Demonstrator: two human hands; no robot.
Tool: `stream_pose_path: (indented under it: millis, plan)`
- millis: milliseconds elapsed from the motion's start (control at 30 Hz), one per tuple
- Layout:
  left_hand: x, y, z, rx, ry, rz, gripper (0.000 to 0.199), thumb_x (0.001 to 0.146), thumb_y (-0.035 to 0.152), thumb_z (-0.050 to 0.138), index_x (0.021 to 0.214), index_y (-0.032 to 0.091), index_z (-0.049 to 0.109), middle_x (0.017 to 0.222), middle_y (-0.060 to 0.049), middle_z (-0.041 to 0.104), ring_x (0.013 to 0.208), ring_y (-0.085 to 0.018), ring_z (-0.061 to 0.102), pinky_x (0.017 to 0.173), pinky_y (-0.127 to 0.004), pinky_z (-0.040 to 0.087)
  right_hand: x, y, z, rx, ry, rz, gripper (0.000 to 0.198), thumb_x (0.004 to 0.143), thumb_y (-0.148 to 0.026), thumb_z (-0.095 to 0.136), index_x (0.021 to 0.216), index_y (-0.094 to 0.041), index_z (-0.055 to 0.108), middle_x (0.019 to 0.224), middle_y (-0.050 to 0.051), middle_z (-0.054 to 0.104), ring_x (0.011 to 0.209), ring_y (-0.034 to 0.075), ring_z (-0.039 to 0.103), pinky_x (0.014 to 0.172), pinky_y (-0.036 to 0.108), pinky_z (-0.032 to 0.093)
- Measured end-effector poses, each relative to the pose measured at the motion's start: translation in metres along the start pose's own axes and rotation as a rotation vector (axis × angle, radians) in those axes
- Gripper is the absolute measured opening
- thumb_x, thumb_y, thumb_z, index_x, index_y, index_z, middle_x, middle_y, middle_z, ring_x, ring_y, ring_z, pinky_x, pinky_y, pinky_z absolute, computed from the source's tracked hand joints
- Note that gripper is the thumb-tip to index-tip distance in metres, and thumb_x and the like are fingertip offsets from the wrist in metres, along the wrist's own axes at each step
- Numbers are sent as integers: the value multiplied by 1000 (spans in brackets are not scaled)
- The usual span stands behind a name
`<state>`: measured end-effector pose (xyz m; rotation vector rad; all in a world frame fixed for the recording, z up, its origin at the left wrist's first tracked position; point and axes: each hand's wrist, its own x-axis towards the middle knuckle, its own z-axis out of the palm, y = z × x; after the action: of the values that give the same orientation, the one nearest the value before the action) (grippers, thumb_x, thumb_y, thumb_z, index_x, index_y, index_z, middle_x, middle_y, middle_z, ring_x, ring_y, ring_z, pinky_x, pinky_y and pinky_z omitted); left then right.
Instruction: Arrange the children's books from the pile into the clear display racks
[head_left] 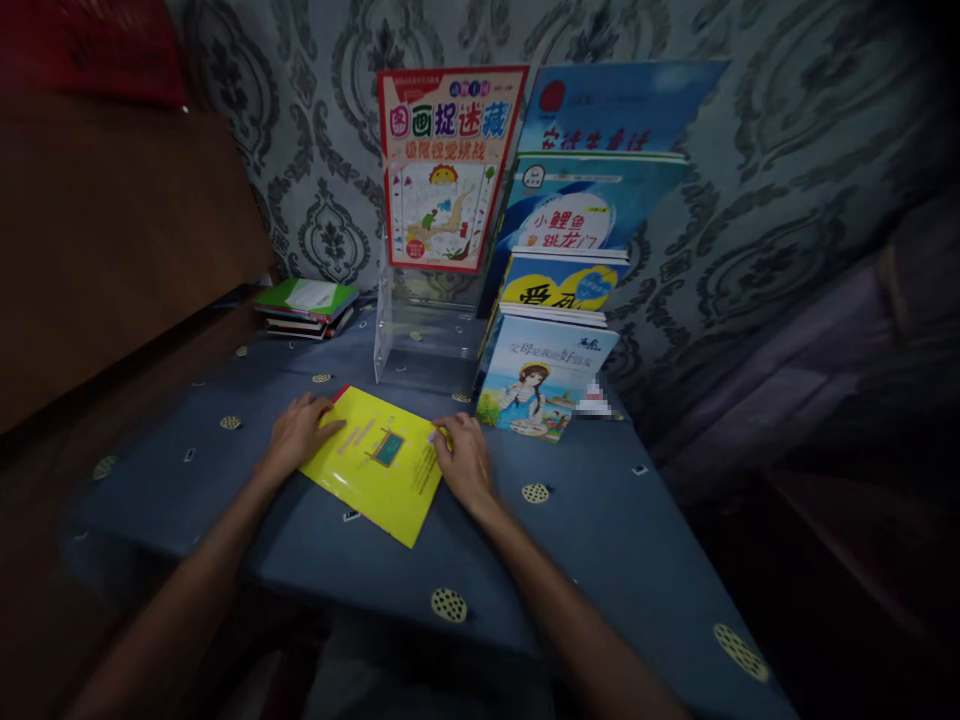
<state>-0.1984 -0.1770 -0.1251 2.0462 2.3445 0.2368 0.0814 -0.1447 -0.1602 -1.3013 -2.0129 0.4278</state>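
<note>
A thin yellow book (367, 465) with a red spine edge and a small green chalkboard picture lies at a slant on the cloth-covered table. My left hand (300, 432) grips its left edge, the thumb on the cover. At the opposite edge, my right hand (463, 462) has its fingers bent around the upper right corner. Just behind the book stands a clear display rack (427, 345). A red-bordered picture book (454, 170) is upright in the rack's back left tier. On the right side, several books rise in steps, with a light blue book (544, 375) showing a girl in front.
A small stack of books (307, 305) with a green one near the top sits at the back left. The blue tablecloth (600, 560) has yellow dotted prints. Patterned wallpaper (330, 220) is behind, a brown wooden panel (127, 220) at left.
</note>
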Motion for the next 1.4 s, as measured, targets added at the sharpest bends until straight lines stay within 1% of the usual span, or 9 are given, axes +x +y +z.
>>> stream_pose_path:
  millis: [200, 333, 433, 533, 800, 1033, 1133, 1267, 1400]
  plan:
    - [-33, 57, -8, 170, -24, 195, 28, 98, 37, 53, 100, 17, 72, 107, -13, 68, 106, -31, 58, 89, -43, 45, -9, -3, -8, -101, -194, -187, 26, 96, -15, 49, 108, -16, 72, 116, 13, 71, 111, 26, 60, 100, 42, 46]
    - [-37, 97, 7, 144, -12, 397, 34, 99, 19, 46, 129, 18, 62, 118, -13, 64, 111, -28, 56, 92, -42, 45, -15, -7, -1, -141, -273, -257, 30, 98, -15, 49, 122, -14, 68, 133, 14, 66, 128, 28, 54, 110, 46, 41]
    - [-33, 113, 21, 158, -40, 438, 42, 98, 15, 45, 138, 16, 56, 118, -14, 62, 110, -28, 56, 89, -41, 46, -17, -8, 1, -161, -266, -266, 34, 99, -14, 47, 129, -15, 64, 137, 14, 65, 131, 27, 54, 115, 50, 37]
    - [-26, 110, 25, 203, -43, 402, 43, 98, 16, 43, 139, 13, 55, 119, -17, 61, 112, -30, 55, 89, -42, 47, -18, -9, 1, -165, -270, -252, 34, 100, -15, 46, 129, -17, 65, 136, 14, 66, 133, 27, 54, 118, 53, 34]
    - [-9, 73, 13, 264, -9, 201, 47, 94, 13, 42, 138, 16, 60, 117, -18, 62, 110, -32, 56, 87, -43, 47, -18, -6, 1, -141, -279, -230, 36, 100, -16, 46, 131, -17, 65, 139, 14, 64, 135, 27, 52, 120, 55, 33]
    - [-4, 66, 16, 272, 13, 184, 52, 93, 16, 42, 143, 14, 56, 129, -18, 61, 112, -33, 56, 88, -45, 47, -20, -10, 2, -177, -283, -226, 37, 101, -17, 45, 132, -16, 65, 141, 14, 64, 137, 27, 53, 122, 54, 30]
    - [-6, 69, 12, 276, 35, 193, 44, 93, 18, 42, 132, 14, 63, 120, -18, 64, 109, -32, 57, 86, -43, 47, -23, -6, -3, -208, -294, -232, 37, 102, -18, 45, 133, -18, 64, 143, 14, 62, 138, 26, 53, 122, 54, 29]
    - [-17, 87, 3, 321, 37, 219, 32, 96, 26, 43, 102, 13, 71, 109, -18, 65, 106, -34, 57, 86, -45, 46, -30, 1, -16, -252, -323, -200, 35, 99, -15, 50, 129, -20, 66, 142, 12, 64, 138, 26, 53, 122, 56, 27]
    - [-29, 110, 6, 286, 38, 344, 29, 97, 24, 45, 110, 14, 70, 109, -17, 65, 106, -34, 57, 87, -46, 45, -35, -7, -23, -311, -323, -139, 32, 97, -13, 49, 123, -17, 67, 136, 15, 67, 136, 29, 53, 119, 58, 29]
